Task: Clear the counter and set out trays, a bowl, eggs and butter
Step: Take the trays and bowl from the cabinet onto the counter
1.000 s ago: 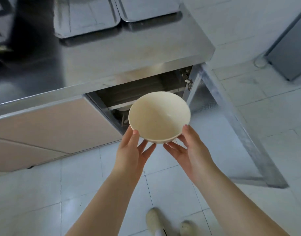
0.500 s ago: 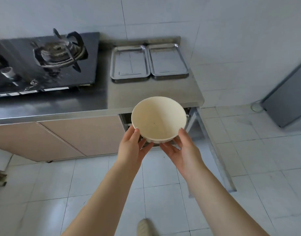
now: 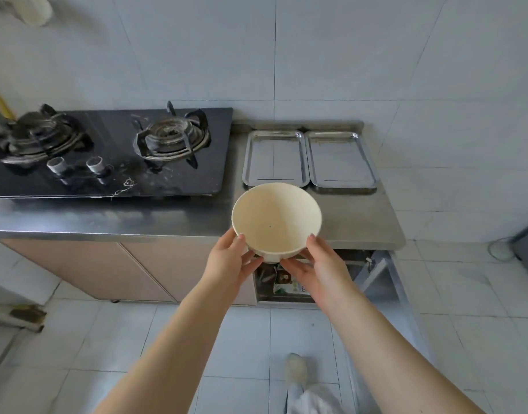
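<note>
We've got the bowl [image 3: 276, 221] in a two-handed grip: left hand [image 3: 226, 265] cups its left underside, right hand [image 3: 319, 265] its right, fingers curled round the lower wall. Bowl is upright, empty, held in the air over the counter [image 3: 167, 218] front edge, just in front of the two trays [image 3: 274, 158]. Step in hand, as we read it: setting out the bowl. Trays already lie side by side at the back, right of the stove [image 3: 107, 150]. Next move calls for lowering it level onto bare steel in front of the trays, then letting go. No eggs or butter in view.
</note>
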